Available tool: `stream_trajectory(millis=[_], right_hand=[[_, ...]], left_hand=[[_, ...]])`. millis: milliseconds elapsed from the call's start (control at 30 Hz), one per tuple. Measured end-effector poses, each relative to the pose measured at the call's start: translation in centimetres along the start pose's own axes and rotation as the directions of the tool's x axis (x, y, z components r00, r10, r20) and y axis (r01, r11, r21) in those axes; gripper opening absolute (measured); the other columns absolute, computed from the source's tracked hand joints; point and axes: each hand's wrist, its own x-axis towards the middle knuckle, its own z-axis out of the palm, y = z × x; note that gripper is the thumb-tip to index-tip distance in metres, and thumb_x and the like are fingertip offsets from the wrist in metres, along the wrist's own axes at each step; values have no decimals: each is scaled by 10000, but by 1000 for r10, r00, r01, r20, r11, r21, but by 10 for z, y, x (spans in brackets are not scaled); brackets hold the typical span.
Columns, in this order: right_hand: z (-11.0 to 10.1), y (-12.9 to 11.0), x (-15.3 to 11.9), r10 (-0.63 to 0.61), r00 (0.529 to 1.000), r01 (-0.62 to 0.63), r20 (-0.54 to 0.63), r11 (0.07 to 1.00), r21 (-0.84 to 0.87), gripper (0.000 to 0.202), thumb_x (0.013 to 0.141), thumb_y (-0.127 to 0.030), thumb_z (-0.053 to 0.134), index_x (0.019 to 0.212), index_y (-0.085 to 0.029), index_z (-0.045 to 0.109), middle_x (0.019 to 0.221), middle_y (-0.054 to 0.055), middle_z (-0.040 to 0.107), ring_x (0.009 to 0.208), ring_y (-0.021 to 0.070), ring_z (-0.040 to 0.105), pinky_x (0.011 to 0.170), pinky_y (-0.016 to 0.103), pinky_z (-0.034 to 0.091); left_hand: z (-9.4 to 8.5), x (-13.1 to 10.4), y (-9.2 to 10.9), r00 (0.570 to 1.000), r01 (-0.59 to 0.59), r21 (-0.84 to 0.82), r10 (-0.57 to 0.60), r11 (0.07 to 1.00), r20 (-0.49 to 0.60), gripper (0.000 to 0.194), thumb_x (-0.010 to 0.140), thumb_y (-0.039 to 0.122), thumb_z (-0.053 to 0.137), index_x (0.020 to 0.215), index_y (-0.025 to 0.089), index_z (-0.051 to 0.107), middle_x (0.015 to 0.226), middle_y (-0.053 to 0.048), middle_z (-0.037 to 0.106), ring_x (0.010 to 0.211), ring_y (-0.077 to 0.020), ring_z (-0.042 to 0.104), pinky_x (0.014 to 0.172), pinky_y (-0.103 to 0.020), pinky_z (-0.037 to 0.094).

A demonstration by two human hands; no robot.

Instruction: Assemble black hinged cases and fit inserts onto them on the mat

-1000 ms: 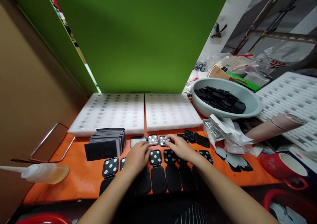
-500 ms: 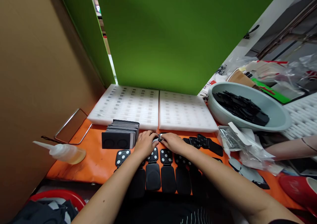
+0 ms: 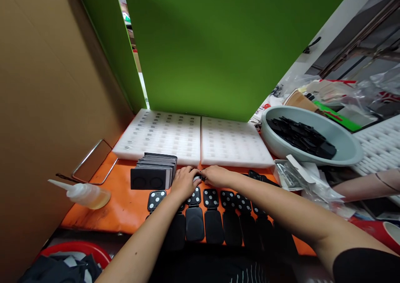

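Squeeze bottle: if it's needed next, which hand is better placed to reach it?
Probably the left hand: it is nearer the squeeze bottle, while the right hand is farther off, beyond the left one.

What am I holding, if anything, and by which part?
Your left hand and right hand hide most of a small dark-and-silvery piece between them; whether or where it's held can't be told.

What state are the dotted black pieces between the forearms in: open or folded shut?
Open: dotted panels and plain panels lie end to end, not folded over each other.
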Motion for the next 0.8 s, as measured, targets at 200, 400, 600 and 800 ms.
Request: stream_trajectory(millis=[200,400,600,800], right_hand=[[4,0,-5,-21,998,19,-64,999,-41,367,836,-225,531,1190,-129,549,991,128,678,886,257,630,733,317,459],[12,-2,-10,16,994,-14,-112,1000,22,330,837,-252,547,1152,-154,566,976,110,682,885,242,630,750,306,447],[18,-2,-12,144,977,-131,-158,987,92,188,850,-263,535,983,-155,613,951,98,677,907,235,625,756,293,443],[12,-8,-6,188,977,-182,-102,981,70,242,826,-277,578,1017,-129,595,969,142,666,909,273,625,742,319,452]], left_hand=[[-2,-1,2,1000,3,16,-3,1000,7,248,830,345,582,1069,281,582,1051,-31,560,1043,-231,489,919,-379,338],[-3,0,4,1000,3,28,-3,1000,3,248,823,355,590,1059,277,592,1037,-36,564,1046,-237,491,913,-385,344],[-2,0,4,1000,7,13,-7,1000,0,233,828,361,583,1046,280,597,1022,-28,566,1048,-225,493,924,-377,342],[0,0,3,1000,17,17,-17,1000,5,245,832,373,576,1058,280,594,1047,-29,561,1053,-231,484,936,-381,332]])
